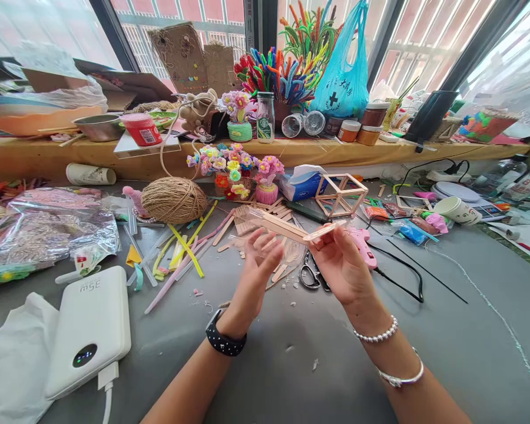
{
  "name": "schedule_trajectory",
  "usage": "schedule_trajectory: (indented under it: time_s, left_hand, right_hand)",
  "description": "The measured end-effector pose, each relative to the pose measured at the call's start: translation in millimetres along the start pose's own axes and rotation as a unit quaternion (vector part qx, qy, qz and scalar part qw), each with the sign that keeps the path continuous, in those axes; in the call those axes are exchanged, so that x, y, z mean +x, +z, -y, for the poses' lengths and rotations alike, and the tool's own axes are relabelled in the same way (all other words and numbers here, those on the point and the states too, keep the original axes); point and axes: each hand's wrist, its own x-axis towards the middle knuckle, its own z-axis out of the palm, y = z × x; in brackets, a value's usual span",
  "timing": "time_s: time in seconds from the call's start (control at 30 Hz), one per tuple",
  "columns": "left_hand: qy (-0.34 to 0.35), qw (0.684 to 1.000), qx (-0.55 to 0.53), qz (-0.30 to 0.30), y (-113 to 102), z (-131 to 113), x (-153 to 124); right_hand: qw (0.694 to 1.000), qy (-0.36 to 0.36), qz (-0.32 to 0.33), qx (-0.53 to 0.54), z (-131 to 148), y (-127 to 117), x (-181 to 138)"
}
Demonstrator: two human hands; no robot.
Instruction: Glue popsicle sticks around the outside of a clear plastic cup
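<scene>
My right hand (347, 268) pinches wooden craft sticks (285, 228) joined at an angle, above the middle of the table. One long arm of the sticks points left, and a shorter piece lies along my right fingers. My left hand (255, 274) is open just below the long arm, its fingers spread and apparently apart from the wood. Behind the sticks lies a pile of loose craft sticks (251, 221). Black-handled scissors (310, 274) rest between my hands on the table. A pink glue gun (364, 247) lies just behind my right hand.
A wooden stick cube frame (342, 194) stands at the back, right of a blue tissue pack (302, 182). A twine ball (174, 200) and pipe cleaners (185, 250) lie left. A white power bank (92, 330) sits front left. A black cord (417, 282) curves at right.
</scene>
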Motion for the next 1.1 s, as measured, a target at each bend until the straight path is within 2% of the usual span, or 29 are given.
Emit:
schedule_trajectory:
  time_s: [0.2, 0.37, 0.47, 0.57, 0.7, 0.8, 0.93, 1.1]
  left_hand:
    - [0.01, 0.998, 0.068, 0.016, -5.1, -11.7, 0.7]
    - [-0.007, 1.0, 0.018, 0.016, -7.2, -13.6, 3.1]
    - [-0.021, 1.0, 0.01, 0.018, -7.8, -13.2, 4.4]
    - [-0.014, 0.998, 0.057, 0.0, -9.3, -13.4, 5.9]
    - [0.001, 0.996, 0.092, 0.005, -11.7, -14.9, 6.7]
    - [-0.011, 0.995, 0.092, 0.024, -12.3, -16.8, 5.8]
    - [-0.064, 0.988, 0.138, 0.04, -11.7, -17.8, 5.1]
    - [-0.132, 0.966, 0.221, 0.036, -12.5, -14.1, 8.3]
  right_hand:
    - [0.999, 0.013, -0.042, 0.011, 1.8, -2.1, 3.4]
    - [0.999, 0.003, -0.027, -0.029, 9.6, -5.3, 4.9]
    - [0.993, -0.027, 0.0, -0.114, 20.9, -9.3, 3.7]
    - [0.961, -0.036, 0.06, -0.268, 34.4, -10.4, -0.9]
    - [0.87, -0.031, 0.17, -0.462, 46.1, -2.9, -10.2]
    - [0.819, -0.014, 0.201, -0.537, 47.1, 3.7, -14.6]
    - [0.8, 0.033, 0.195, -0.566, 43.3, 6.8, -15.2]
    - [0.802, 0.071, 0.178, -0.565, 38.4, 8.5, -14.1]
